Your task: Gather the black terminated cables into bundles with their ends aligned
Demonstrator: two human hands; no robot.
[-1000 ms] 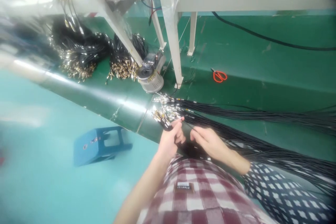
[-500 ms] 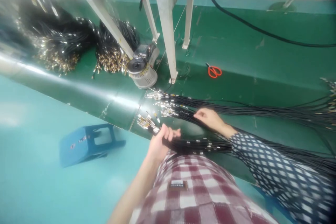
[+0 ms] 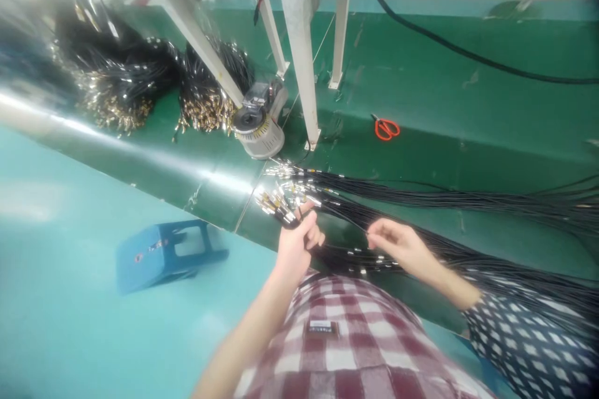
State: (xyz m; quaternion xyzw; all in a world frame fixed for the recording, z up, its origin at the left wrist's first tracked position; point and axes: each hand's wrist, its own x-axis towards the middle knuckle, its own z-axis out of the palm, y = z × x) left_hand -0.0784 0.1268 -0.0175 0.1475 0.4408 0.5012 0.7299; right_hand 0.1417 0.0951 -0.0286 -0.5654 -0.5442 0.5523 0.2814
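Observation:
My left hand (image 3: 299,240) is closed around a bundle of black cables (image 3: 286,219), just behind their metal connector ends, which fan out up and to the left. Its forefinger reaches toward the connector ends of a second bundle (image 3: 304,190) lying on the green surface. My right hand (image 3: 405,249) is closed in a pinch on a thin black cable (image 3: 358,225) that runs from near the left forefinger. Below the hands, the held bundle trails rightward, with small shiny pieces along it.
A farther row of black cables (image 3: 421,196) lies across the green surface (image 3: 468,106). Red-handled scissors (image 3: 386,129) lie beyond it. A round grey device (image 3: 259,131) stands by white table legs (image 3: 304,75). Large cable heaps (image 3: 208,106) lie at left; a blue stool (image 3: 171,255) is on the floor.
My left hand has moved up and right with its bundle, toward the second bundle's ends. My right hand has moved right and down, drawing a thin cable. The view has shifted slightly.

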